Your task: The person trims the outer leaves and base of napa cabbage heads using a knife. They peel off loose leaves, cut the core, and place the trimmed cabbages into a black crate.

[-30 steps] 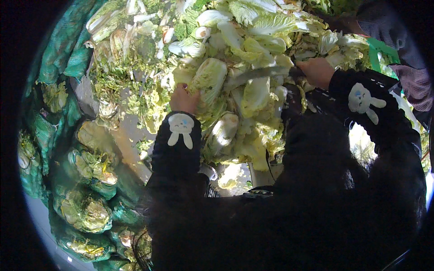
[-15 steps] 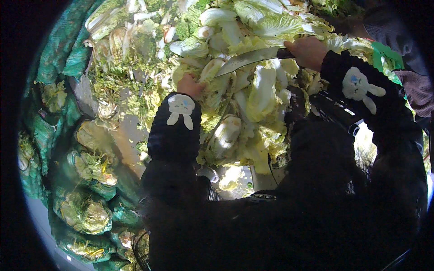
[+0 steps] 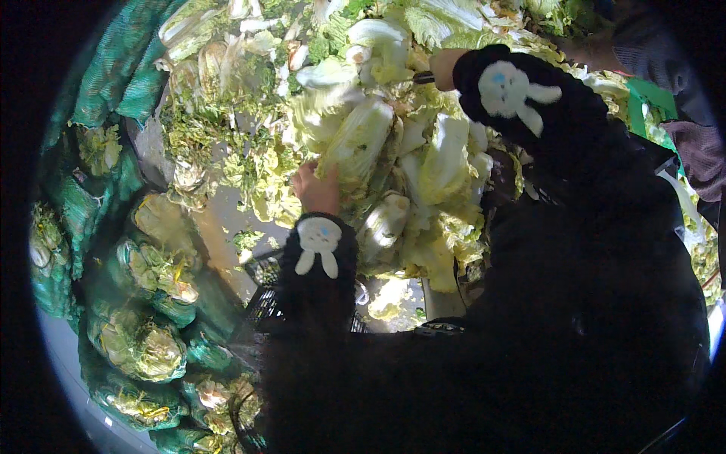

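Observation:
A pale green napa cabbage (image 3: 360, 141) lies tilted in a heap of cabbages and loose leaves (image 3: 446, 163). My left hand (image 3: 318, 189) grips its lower left side, fingers curled against the leaves and partly hidden. Further up and to the right, my right hand (image 3: 446, 69) is closed on the dark handle of a knife (image 3: 423, 77); the blade is out of sight or too indistinct to make out. Both my dark sleeves carry white rabbit patches.
Green mesh sacks of cabbages (image 3: 144, 333) line the left side. A black plastic crate (image 3: 265, 303) is beside my left sleeve. Leaf scraps cover the upper left. A co-worker's hand (image 3: 586, 53) and sleeve are at the upper right, above a green plastic object (image 3: 646, 98).
My right hand has risen with the knife, moving up and leftward, away from the cabbage under my left hand. My left hand has dropped lower along that cabbage's side, which now shows more fully.

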{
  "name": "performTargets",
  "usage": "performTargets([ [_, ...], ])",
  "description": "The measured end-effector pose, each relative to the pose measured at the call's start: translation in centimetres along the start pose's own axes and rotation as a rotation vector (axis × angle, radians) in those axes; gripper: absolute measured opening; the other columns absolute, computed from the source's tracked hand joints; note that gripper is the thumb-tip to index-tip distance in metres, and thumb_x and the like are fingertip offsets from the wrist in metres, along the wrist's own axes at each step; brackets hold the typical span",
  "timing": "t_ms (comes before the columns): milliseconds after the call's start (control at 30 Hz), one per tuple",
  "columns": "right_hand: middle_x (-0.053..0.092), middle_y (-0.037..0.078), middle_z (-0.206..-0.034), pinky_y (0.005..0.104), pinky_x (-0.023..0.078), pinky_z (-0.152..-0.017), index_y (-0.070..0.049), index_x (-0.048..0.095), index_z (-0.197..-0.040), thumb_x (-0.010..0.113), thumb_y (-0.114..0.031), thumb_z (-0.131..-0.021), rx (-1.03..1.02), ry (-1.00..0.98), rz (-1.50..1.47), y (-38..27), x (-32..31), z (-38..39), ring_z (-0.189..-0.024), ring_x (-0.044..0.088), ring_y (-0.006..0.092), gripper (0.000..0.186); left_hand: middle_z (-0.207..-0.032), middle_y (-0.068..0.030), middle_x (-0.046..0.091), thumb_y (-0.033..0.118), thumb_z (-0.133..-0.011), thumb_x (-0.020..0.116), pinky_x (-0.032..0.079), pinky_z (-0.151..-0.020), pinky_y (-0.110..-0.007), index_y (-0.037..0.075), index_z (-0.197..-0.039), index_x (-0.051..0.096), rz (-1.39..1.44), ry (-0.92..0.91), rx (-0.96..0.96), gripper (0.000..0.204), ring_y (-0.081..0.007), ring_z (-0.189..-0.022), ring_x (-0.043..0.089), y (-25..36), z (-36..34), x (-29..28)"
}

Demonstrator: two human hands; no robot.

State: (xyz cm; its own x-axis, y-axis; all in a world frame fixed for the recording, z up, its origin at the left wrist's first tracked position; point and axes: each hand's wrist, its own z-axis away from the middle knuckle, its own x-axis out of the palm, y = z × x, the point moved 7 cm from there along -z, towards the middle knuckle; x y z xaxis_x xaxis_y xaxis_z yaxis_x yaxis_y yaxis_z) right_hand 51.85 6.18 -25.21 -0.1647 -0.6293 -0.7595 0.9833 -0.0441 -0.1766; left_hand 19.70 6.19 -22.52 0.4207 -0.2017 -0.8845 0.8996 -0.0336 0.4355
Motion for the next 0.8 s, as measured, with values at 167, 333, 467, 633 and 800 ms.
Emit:
performTargets([
  [167, 0.049, 0.007, -0.051, 0.0328, 0.038, -0.035, 0.001, 0.053, -0.063, 0.061, -0.012, -0.064, 0.382, -0.437, -0.8, 2.6, 3.6, 2.1, -0.039, 0.048, 0.0176, 0.015, -0.074, -0.008, 0.056, 0.023, -0.068, 0.065, 0.039, -0.074, -0.04, 0.009, -0.094, 0.055, 0.158, -0.039, -0.219, 0.031, -0.0263, -0.074, 0.054, -0.9, 2.5, -0.5],
  [333, 0.054, 0.014, -0.059, 0.0404, 0.044, -0.046, 0.001, 0.053, -0.078, 0.055, -0.01, -0.063, 0.108, -0.076, -0.37, 3.4, 1.1, 6.0, -0.051, 0.054, 0.0283, 0.019, -0.094, -0.0138, 0.058, 0.006, -0.069, 0.056, 0.043, -0.075, -0.036, 0.006, -0.108, 0.053, 0.111, 0.073, 0.261, 0.04, -0.0287, -0.085, 0.055, 2.4, 0.0, -2.1],
  [467, 0.058, 0.02, -0.075, 0.0436, 0.046, -0.064, 0.001, 0.055, -0.083, 0.052, -0.011, -0.064, 0.031, -0.037, -0.174, 2.5, 1.2, 8.4, -0.073, 0.057, 0.0366, 0.022, -0.1, -0.0151, 0.056, 0.015, -0.067, 0.062, 0.041, -0.081, -0.039, 0.005, -0.112, 0.052, -0.041, -0.153, 0.359, 0.047, -0.0299, -0.094, 0.052, 4.9, -0.7, 1.9],
  [633, 0.058, 0.02, -0.072, 0.0447, 0.046, -0.063, -0.001, 0.052, -0.089, 0.052, -0.014, -0.067, 0.001, 0.042, -0.192, -0.6, 3.6, 10.3, -0.072, 0.057, 0.0359, 0.025, -0.108, -0.012, 0.047, 0.028, -0.063, 0.068, 0.042, -0.079, -0.041, 0.008, -0.103, 0.055, -0.315, -0.23, 0.154, 0.048, -0.0335, -0.099, 0.044, 5.2, 1.0, 4.9],
  [800, 0.059, 0.022, -0.081, 0.0428, 0.047, -0.066, -0.001, 0.054, -0.089, 0.049, -0.015, -0.07, 0.206, 0.004, -0.187, -0.2, 6.6, 7.9, -0.077, 0.058, 0.0359, 0.023, -0.105, -0.0121, 0.045, 0.023, -0.064, 0.064, 0.042, -0.077, -0.042, 0.007, -0.104, 0.052, -0.396, -0.134, 0.199, 0.045, -0.0317, -0.097, 0.044, 6.5, 2.5, 4.5],
])
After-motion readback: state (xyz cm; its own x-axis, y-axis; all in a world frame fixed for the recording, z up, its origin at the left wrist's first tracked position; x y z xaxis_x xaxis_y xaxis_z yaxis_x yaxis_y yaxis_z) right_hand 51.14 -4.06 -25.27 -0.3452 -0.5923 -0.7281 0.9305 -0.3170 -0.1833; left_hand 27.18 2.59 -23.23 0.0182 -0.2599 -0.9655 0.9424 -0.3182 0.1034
